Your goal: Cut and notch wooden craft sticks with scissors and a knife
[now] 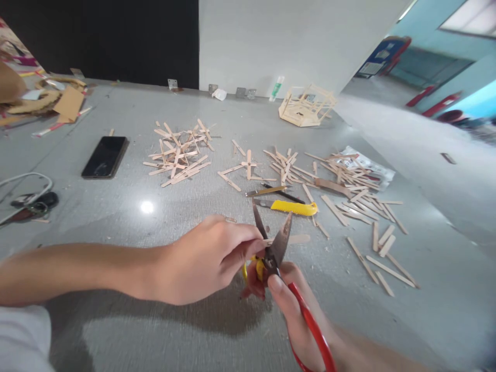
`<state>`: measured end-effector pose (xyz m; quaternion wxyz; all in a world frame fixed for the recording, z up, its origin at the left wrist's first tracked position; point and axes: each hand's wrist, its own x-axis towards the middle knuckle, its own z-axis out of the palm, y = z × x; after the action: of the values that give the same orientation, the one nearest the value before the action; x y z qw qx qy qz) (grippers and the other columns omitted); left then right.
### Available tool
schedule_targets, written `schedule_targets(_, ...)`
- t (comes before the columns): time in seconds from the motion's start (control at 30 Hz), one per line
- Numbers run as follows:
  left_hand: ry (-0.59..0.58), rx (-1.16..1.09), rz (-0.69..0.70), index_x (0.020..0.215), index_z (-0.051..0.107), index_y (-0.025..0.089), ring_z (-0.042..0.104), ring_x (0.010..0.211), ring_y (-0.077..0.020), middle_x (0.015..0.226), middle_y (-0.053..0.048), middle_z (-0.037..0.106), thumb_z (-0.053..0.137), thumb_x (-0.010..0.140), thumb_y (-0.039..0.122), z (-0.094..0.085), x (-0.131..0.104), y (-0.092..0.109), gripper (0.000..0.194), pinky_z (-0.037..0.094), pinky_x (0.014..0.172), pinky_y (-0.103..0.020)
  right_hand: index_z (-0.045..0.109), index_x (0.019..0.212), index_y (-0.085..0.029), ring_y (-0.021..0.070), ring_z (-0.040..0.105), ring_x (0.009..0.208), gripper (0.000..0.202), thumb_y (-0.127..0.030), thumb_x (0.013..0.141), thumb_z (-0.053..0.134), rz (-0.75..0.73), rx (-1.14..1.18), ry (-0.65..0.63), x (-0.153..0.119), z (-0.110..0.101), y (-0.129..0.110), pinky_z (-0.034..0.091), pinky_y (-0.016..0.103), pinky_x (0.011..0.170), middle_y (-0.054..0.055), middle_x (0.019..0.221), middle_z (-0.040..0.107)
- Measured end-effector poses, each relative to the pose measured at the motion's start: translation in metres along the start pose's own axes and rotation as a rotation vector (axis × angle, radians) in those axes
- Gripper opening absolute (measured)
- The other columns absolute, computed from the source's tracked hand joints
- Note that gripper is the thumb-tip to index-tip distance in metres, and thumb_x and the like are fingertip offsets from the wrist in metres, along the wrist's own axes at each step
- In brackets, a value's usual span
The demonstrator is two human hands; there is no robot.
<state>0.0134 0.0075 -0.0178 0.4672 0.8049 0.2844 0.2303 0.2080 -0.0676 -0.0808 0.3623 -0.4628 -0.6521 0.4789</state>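
Observation:
My left hand [217,258] pinches one end of a popsicle stick [299,239], which runs to the right between the parted blades of the scissors [282,242]. My right hand [298,310] grips these scissors by their red handles, blades pointing away from me. Something yellow shows under my left fingers, partly hidden. Just beyond the blades lies a yellow utility knife [294,207]. A gold-coloured pen-like tool [267,191] and a black pen-like tool [287,193] rest behind it.
Popsicle sticks lie in a left pile [176,160], a right pile [356,181] and scattered pieces [383,258]. A stick-built frame [306,108] stands at the back near a green-white tube [276,89]. Leftward are a phone [105,157], a cable [42,175] and cardboard scraps [70,103].

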Motion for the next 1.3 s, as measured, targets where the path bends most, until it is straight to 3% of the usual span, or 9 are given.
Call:
schedule_targets(1.03,0.012,-0.031,-0.021,0.069,0.05,0.017,0.039,0.045,-0.003,0.053,0.009,0.047,0.045,0.101,0.008,0.003,-0.0005,-0.0011,0.034,0.032,0.049,-0.014,0.053,0.077,-0.021,0.0148,0.049,0.06,0.05,-0.058,0.106,0.036,0.048,0.01,0.006,-0.001,0.0017,0.0029,0.042,0.029,0.057,0.0,0.067,0.052)
schedule_targets(1.3,0.01,-0.028,-0.058,0.07,0.051,0.017,0.039,0.045,-0.004,0.054,0.008,0.048,0.043,0.103,0.013,0.0034,-0.0005,0.001,0.034,0.032,0.049,-0.016,0.048,0.072,-0.022,0.0147,0.043,0.055,0.052,-0.062,0.104,0.037,0.073,0.011,0.021,0.0003,0.0024,-0.0027,0.035,0.03,0.052,0.0,0.062,0.048)
